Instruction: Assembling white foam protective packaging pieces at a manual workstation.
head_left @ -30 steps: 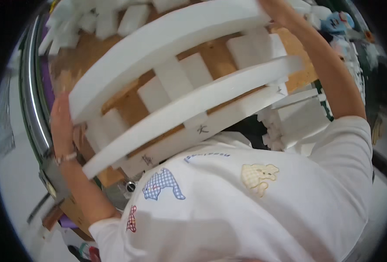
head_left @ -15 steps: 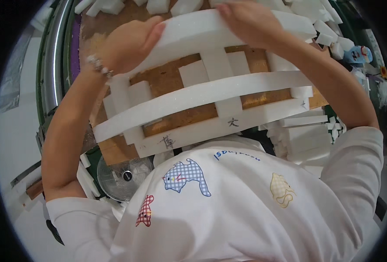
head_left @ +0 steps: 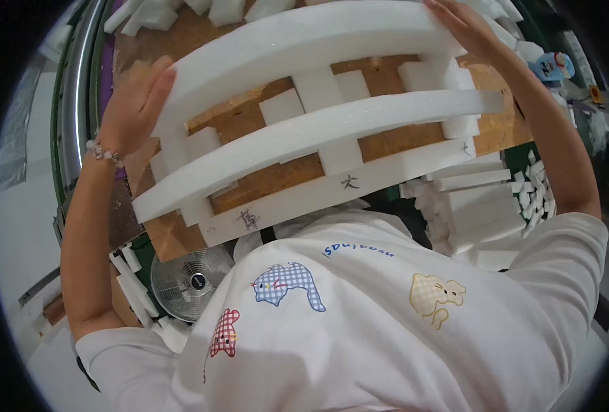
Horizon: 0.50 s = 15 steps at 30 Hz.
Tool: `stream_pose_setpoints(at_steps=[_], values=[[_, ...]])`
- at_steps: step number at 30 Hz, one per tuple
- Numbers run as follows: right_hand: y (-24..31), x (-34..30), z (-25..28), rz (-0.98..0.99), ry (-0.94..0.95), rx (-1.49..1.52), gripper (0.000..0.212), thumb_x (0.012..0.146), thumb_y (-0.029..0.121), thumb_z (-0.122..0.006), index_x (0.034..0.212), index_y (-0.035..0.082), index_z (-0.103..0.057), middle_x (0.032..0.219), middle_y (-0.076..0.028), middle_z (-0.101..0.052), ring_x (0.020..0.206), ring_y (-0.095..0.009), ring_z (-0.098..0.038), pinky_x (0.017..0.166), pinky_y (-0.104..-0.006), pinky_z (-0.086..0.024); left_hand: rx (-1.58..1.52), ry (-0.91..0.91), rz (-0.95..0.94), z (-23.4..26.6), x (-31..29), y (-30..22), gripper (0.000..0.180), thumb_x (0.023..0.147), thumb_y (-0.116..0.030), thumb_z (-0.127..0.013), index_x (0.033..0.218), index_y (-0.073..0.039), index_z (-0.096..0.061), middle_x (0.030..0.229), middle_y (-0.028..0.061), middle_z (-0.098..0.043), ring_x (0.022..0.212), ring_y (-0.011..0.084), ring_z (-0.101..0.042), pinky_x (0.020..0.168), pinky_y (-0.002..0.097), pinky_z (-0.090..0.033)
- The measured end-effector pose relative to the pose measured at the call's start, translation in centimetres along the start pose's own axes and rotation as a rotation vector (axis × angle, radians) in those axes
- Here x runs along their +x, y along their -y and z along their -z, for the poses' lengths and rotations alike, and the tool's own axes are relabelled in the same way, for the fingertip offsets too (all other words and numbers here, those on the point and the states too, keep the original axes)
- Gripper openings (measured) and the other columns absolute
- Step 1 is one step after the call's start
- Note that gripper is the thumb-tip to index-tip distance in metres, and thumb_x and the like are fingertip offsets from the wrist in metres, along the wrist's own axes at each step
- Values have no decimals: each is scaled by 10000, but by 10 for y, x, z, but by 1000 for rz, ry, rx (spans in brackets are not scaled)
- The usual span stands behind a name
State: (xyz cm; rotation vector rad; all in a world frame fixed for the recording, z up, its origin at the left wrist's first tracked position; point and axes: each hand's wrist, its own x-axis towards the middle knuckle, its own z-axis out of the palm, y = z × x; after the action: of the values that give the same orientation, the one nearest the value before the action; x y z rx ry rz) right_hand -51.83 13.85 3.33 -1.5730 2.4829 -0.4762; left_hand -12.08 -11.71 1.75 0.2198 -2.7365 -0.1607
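A white foam frame stands before me: a thick curved foam bar (head_left: 304, 38) at the far side, a thinner curved foam strip (head_left: 318, 123) nearer, and a straight foam strip (head_left: 387, 175) with handwritten marks closest to my body. Short foam blocks (head_left: 315, 88) cross between them. My left hand (head_left: 136, 106), a beaded bracelet at its wrist, lies against the left end of the thick bar, fingers stretched out. At that bar's right end rests my right hand (head_left: 469, 31), its fingers straight and flat along the foam. Part of the fingers on both hands is hidden.
Under the foam lies a brown wooden board (head_left: 497, 130). Loose foam offcuts (head_left: 157, 15) line the far side. A fan (head_left: 191, 281) stands below left, stacked foam pieces (head_left: 483, 209) at the near right. A blue bottle (head_left: 555, 66) is at far right; a metal rail (head_left: 81, 89) runs left.
Both hands have moved apart, from the top of the thick bar out to its two ends. The foam frame appears slightly lower and further left in view.
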Motion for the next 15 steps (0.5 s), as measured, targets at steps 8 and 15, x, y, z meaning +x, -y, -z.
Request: stream_pose_setpoints(at_steps=[8, 15], values=[[138, 32, -70, 455, 62, -234, 312, 930, 236, -431, 890, 18, -650, 896, -212, -675, 855, -406, -640, 787, -495, -491, -9, 313, 44, -39, 73, -43, 410, 1017, -348, -285, 1099, -31, -531, 863, 229, -645, 827, 420, -610, 785, 500, -474], [156, 25, -69, 578, 103, -357, 325, 918, 235, -439, 814, 9, -648, 818, -188, -682, 812, -386, -657, 759, -468, -511, 8, 369, 126, -45, 82, -63, 384, 992, -317, -306, 1124, -35, -530, 878, 227, -647, 837, 424, -609, 780, 505, -474]])
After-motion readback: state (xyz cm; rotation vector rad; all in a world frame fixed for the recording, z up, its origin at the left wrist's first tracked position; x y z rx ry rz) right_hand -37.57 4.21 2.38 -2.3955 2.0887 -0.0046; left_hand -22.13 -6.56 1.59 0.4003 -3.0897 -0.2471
